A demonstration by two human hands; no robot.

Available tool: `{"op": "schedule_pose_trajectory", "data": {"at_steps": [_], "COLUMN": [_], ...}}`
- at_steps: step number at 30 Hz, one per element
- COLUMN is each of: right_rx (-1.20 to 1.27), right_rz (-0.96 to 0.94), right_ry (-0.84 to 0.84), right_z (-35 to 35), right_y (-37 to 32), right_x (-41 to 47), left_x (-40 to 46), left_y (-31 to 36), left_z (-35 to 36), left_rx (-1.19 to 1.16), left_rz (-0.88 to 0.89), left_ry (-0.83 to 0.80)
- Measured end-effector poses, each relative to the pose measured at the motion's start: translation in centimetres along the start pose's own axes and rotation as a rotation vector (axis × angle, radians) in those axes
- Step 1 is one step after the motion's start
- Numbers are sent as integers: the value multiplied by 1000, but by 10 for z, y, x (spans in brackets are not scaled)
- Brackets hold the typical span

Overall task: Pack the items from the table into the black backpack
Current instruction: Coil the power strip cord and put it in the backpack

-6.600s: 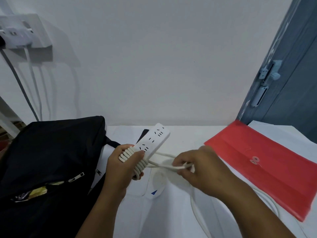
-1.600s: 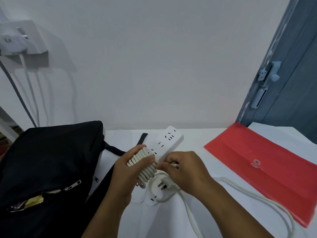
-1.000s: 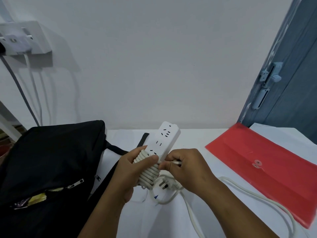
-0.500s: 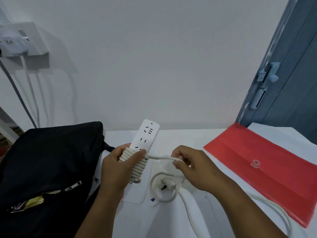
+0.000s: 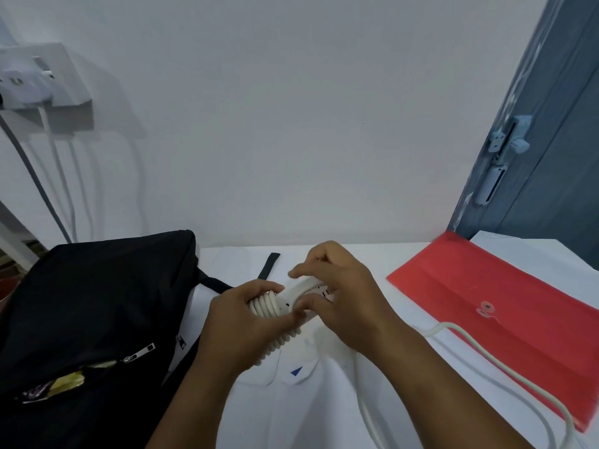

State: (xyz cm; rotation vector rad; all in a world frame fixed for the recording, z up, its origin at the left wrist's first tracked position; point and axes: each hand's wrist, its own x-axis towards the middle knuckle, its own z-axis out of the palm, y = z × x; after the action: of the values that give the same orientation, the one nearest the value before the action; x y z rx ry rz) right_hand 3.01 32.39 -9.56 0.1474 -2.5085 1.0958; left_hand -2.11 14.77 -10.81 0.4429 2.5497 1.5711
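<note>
White power strip [image 5: 303, 291] sits above the table [image 5: 324, 409], between both hands. Left hand [image 5: 241, 328] grips its cord-wrapped end; right hand [image 5: 343, 299] curls round the far end. Loose cord [image 5: 479, 348] trails right over the red envelope [image 5: 505, 319]. Black backpack [image 5: 90, 312] lies left.

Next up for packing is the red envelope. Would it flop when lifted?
The flat red plastic string-tie envelope looks thin, so it would probably sag if lifted by one corner. Its glossy surface suggests it may slide easily on the white table. Likely light.

black backpack [image 5: 97, 303], white power strip [image 5: 301, 291], red envelope [image 5: 502, 312], white table [image 5: 308, 409]
</note>
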Motion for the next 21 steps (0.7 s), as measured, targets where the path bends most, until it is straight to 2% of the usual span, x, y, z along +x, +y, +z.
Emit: {"op": "schedule_pose_trajectory", "data": {"at_steps": [3,5,10,13,15,16,21], "right_rx": [-2,34,-51,-59,-66,-71,-136], "right_rz": [55,183,432,450,415,398,255], "right_ry": [104,113,-189,-399,-460,-425,-35], "right_z": [4,4,-10,-23,-31,-35,-40], "right_y": [10,16,25,27,25,23,26], "right_x": [-6,-13,-18,-17,-15,-13,-1], "left_x": [0,0,1,2,3,3,5], "left_y": [-3,-6,-11,-12,-12,-12,-7], "left_z": [-3,-7,-13,-14,-14,-15,-24], "left_rx": [-75,-134,-229,-245,-258,-267,-335], "left_rz": [-26,-69,-153,-164,-177,-182,-151], "left_ry": [50,50,47,43,35,23,-107]}}
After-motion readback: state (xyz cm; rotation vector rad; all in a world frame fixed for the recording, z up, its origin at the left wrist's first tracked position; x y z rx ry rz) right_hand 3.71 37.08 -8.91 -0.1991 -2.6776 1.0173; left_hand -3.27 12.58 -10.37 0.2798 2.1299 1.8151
